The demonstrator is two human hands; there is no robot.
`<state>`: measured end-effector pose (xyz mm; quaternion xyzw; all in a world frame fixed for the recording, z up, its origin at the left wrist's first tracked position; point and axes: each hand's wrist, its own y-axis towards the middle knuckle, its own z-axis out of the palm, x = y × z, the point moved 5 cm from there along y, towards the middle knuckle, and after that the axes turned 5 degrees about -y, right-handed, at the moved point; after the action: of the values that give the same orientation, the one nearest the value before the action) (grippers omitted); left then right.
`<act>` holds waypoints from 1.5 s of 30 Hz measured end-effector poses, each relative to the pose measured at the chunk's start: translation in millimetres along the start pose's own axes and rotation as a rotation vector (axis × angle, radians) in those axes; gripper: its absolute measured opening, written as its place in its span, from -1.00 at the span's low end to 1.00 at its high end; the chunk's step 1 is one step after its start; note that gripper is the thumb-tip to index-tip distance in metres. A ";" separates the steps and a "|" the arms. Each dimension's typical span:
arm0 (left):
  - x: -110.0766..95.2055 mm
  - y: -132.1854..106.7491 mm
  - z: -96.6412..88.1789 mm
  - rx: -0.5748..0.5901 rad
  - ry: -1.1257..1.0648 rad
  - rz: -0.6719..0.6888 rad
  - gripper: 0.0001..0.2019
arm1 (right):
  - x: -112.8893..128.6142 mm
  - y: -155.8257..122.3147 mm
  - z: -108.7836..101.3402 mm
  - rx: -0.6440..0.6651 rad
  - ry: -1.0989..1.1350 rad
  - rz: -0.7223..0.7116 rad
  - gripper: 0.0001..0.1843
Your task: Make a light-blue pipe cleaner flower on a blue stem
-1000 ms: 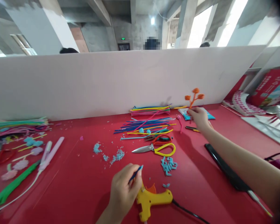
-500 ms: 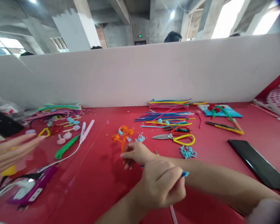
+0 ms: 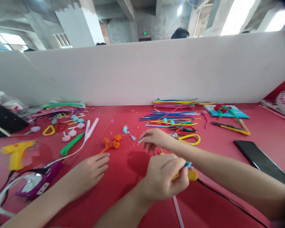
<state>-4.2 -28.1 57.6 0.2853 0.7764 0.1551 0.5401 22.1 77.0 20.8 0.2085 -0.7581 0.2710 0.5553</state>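
Observation:
My left hand [image 3: 163, 180] is closed low in the middle, pinching a short blue pipe cleaner piece [image 3: 187, 164] just above a yellow glue gun [image 3: 192, 174]. Beyond it my right hand [image 3: 154, 139] hovers over the red table [image 3: 123, 190] with its fingers spread downward and nothing in them. An orange pipe cleaner flower [image 3: 111, 143] lies flat on the table to its left. Another person's hand [image 3: 91, 169] comes in from the lower left, fingers stretched out flat, its tips close to the flower.
Yellow-handled scissors [image 3: 188, 138] and stacks of coloured pipe cleaners [image 3: 173, 118] lie behind my right hand. A black phone [image 3: 258, 158] rests at the right. At the left are a second yellow glue gun [image 3: 16, 152], a purple device [image 3: 40, 180], a green tool [image 3: 71, 144] and small flowers. A white partition [image 3: 142, 72] closes the back.
My right hand carried the orange flower from the back right across to the left, laid it on the table and let go. Another person's hand reached in towards it.

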 end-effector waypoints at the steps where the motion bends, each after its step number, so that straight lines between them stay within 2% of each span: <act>1: 2.3 1.8 -1.2 -0.011 0.021 0.004 -0.85 | 1.1 -13.9 -20.8 -0.075 -0.048 -0.011 -0.89; 3: 12.9 6.8 -8.9 -0.082 0.014 -0.091 -0.86 | 0.1 -47.2 -52.9 -0.222 -0.164 -0.020 -0.86; 4: 19.9 9.6 -14.1 -0.122 -0.024 -0.169 -0.86 | -1.9 -65.4 -61.8 -0.281 -0.229 -0.021 -0.85; 6: 31.1 15.4 -25.4 -0.215 -0.119 -0.282 -0.85 | -9.8 -101.1 -62.6 -0.336 -0.366 -0.005 -0.84; 9: 40.3 25.4 -33.6 -0.258 -0.263 -0.361 -0.85 | -25.1 -140.9 -31.8 -0.315 -0.592 -0.016 -0.74; 11: 42.5 31.2 -32.2 -0.257 -0.331 -0.377 -0.85 | -32.7 -152.4 -0.3 -0.260 -1.122 -0.103 -0.64; 13: 43.7 35.0 -24.5 -0.208 -0.384 -0.412 -0.83 | -42.6 -153.5 20.5 -0.300 -1.419 -0.111 -0.62; 15: 44.1 36.5 -14.3 -0.133 -0.415 -0.470 -0.82 | -49.5 -148.6 32.0 -0.343 -1.557 -0.109 -0.58; 18: 41.6 37.1 -6.3 -0.062 -0.417 -0.532 -0.81 | -50.2 -142.3 33.1 -0.392 -1.588 -0.121 -0.55; 21: 36.9 40.4 -10.4 -0.058 -0.429 -0.532 -0.81 | -45.6 -143.7 14.3 -0.388 -1.498 -0.103 -0.60; 23: 35.7 43.6 -15.0 -0.060 -0.448 -0.519 -0.79 | -41.1 -148.2 -11.5 -0.425 -1.398 -0.080 -0.63; 25: 38.5 45.4 -16.2 -0.056 -0.491 -0.523 -0.78 | -35.1 -153.5 -45.4 -0.526 -1.248 -0.076 -0.59; 28: 51.3 41.5 -6.2 -0.041 -0.631 -0.609 -0.76 | -27.3 -159.2 -94.2 -0.706 -0.950 -0.094 -0.52; 30: 61.6 34.1 6.6 -0.013 -0.730 -0.698 -0.74 | -28.7 -158.8 -112.2 -0.732 -0.662 -0.090 -0.56; 32: 69.4 25.7 19.1 0.040 -0.769 -0.756 -0.73 | -38.5 -155.2 -113.3 -0.670 -0.322 -0.042 -0.57; 34: 74.2 19.0 27.2 0.092 -0.761 -0.779 -0.73 | -51.4 -151.4 -100.3 -0.563 -0.035 -0.015 -0.59; 36: 76.9 15.9 29.1 0.106 -0.733 -0.769 -0.75 | -63.2 -150.4 -84.2 -0.492 0.125 -0.024 -0.57; 41: 79.5 17.6 21.1 0.024 -0.626 -0.729 -0.80 | -79.5 -154.3 -64.2 -0.445 0.304 -0.073 -0.56; 45: 77.1 17.0 20.7 0.009 -0.592 -0.701 -0.83 | -77.4 -155.2 -62.9 -0.450 0.272 0.009 -0.74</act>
<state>0.1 31.0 1.4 0.0400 0.6390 -0.1285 0.7574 186.6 -0.4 -10.5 0.0379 -0.7185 0.1238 0.6833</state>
